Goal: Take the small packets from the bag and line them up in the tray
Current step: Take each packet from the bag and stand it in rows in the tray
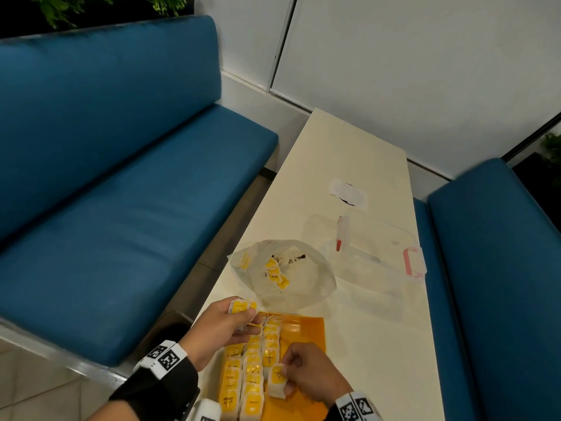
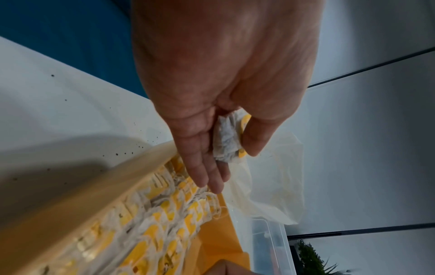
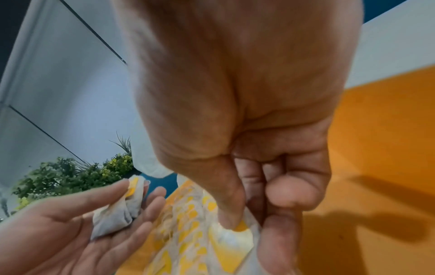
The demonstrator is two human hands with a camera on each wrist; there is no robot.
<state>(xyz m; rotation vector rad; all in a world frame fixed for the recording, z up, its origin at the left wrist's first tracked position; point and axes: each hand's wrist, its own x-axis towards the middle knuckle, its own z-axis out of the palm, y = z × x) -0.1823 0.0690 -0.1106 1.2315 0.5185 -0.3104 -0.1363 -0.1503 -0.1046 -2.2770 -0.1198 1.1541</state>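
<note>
The orange tray (image 1: 306,332) sits at the near end of the white desk (image 1: 358,165). Rows of yellow packets (image 1: 243,381) fill the tray's left side; its right side is bare. The right hand (image 1: 312,372) pinches one packet (image 1: 277,381) just beside the rows. The left hand (image 1: 224,326) holds a small bunch of packets (image 1: 243,306) with its thumb over the tray's far left corner. The clear bag (image 1: 285,275) lies just past the tray, open, with a few packets inside. A clear box (image 1: 373,247) sits past the tray, near the desk's right edge.
</note>
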